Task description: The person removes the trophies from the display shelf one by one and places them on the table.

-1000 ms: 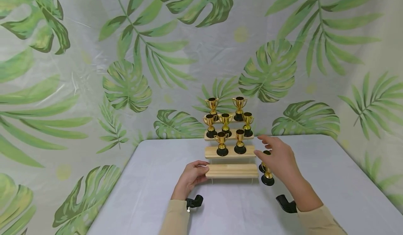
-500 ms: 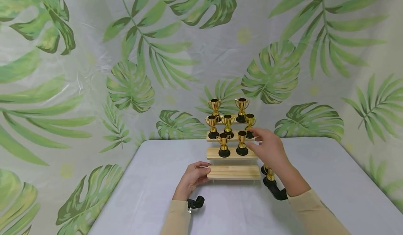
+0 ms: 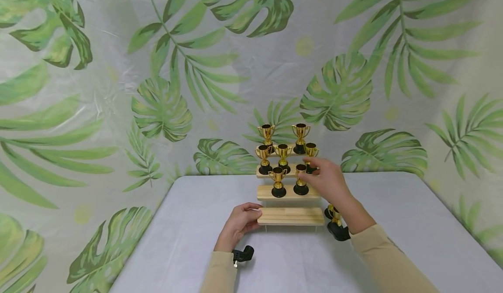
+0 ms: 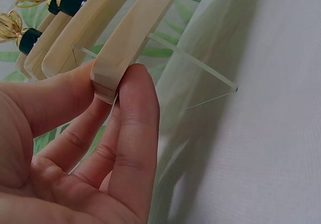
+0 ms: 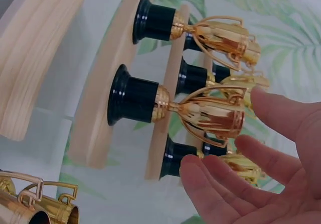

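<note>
My left hand (image 3: 237, 222) pinches the left end of the lowest wooden board (image 3: 291, 217) of a tiered display stand. In the left wrist view, thumb and fingers (image 4: 138, 91) press on either side of that board's rounded end. My right hand (image 3: 328, 181) is at the right-hand gold trophy (image 5: 208, 113) on the second board (image 3: 288, 192) from the front. Its thumb and fingers are spread just off the rim of the cup in the right wrist view. Another gold trophy (image 3: 278, 181) with a black base stands left of it on the same board.
Several trophies stand on the two rear boards, among them one at the back (image 3: 301, 138). Two more trophies (image 3: 335, 218) stand on the white-covered table (image 3: 177, 240) right of the stand, partly hidden by the right wrist's black camera (image 3: 341, 232). A leaf-print curtain hangs behind.
My right hand has moved left and slightly up, from beside the stand to the right-hand trophy on the second board. The left hand stays at the lowest board's end.
</note>
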Demonstrator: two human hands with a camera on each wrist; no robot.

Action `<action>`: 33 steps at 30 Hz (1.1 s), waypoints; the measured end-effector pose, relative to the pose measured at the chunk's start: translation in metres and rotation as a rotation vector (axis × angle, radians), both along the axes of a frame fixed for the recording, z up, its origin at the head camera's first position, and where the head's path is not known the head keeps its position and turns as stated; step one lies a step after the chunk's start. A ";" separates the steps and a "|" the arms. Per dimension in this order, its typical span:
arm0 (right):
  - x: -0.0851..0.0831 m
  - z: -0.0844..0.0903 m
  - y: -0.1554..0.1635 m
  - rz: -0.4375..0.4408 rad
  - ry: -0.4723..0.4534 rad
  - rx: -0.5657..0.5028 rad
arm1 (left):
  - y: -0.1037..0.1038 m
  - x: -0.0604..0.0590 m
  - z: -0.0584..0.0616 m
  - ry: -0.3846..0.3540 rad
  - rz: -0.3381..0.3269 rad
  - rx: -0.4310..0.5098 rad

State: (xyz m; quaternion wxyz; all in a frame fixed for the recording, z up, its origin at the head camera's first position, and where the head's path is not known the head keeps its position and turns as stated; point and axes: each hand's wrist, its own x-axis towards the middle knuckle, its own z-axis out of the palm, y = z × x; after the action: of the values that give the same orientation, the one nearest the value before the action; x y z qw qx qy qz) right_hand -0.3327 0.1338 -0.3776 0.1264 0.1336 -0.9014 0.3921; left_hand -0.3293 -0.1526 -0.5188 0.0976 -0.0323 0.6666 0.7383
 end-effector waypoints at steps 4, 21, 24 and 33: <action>-0.005 -0.002 -0.001 0.010 -0.012 0.021 | -0.001 -0.001 0.000 -0.002 0.004 0.003; -0.006 -0.009 -0.005 0.012 0.026 -0.006 | 0.000 -0.001 -0.001 0.004 -0.003 0.014; -0.006 -0.010 -0.006 -0.001 0.018 -0.014 | 0.000 -0.001 -0.001 0.006 -0.003 0.013; -0.005 -0.010 -0.006 -0.019 0.031 0.000 | 0.000 0.002 0.002 0.008 -0.004 0.003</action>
State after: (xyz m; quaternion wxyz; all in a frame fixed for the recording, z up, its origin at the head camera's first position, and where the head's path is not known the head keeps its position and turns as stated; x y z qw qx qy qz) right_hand -0.3382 0.1278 -0.3878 0.1440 0.1312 -0.9004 0.3890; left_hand -0.3275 -0.1524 -0.5171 0.0964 -0.0281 0.6661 0.7390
